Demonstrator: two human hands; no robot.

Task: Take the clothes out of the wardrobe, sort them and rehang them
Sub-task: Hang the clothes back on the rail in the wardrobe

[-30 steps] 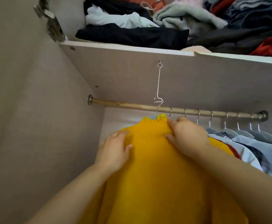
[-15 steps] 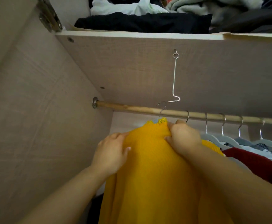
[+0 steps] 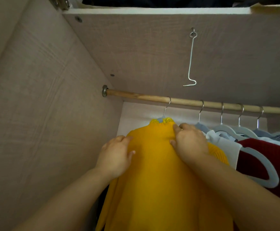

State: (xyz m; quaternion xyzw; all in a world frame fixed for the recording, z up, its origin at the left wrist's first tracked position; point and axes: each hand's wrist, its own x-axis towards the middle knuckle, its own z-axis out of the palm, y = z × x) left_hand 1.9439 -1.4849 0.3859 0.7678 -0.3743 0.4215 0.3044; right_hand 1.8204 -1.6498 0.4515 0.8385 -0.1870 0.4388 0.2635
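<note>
We are in the wardrobe (image 3: pixel 44 114), at the rehanging step by our judgement. Its rod (image 3: pixel 144 97) runs above both hands; a row of clothes (image 3: pixel 252 157) hangs right of our right hand (image 3: pixel 190 144). The sweater (image 3: pixel 152 180) hangs between and under our hands. Our left hand (image 3: pixel 115 158) clasps its shoulder, our right hand bunches knit beside the collar. Above our hands its hook (image 3: pixel 167 107) sits over the rod. Next we likely need level shoulders, then a gentle release.

A home wardrobe — wooden rail (image 3: pixel 152 97), hung clothes (image 3: pixel 256 157).
</note>
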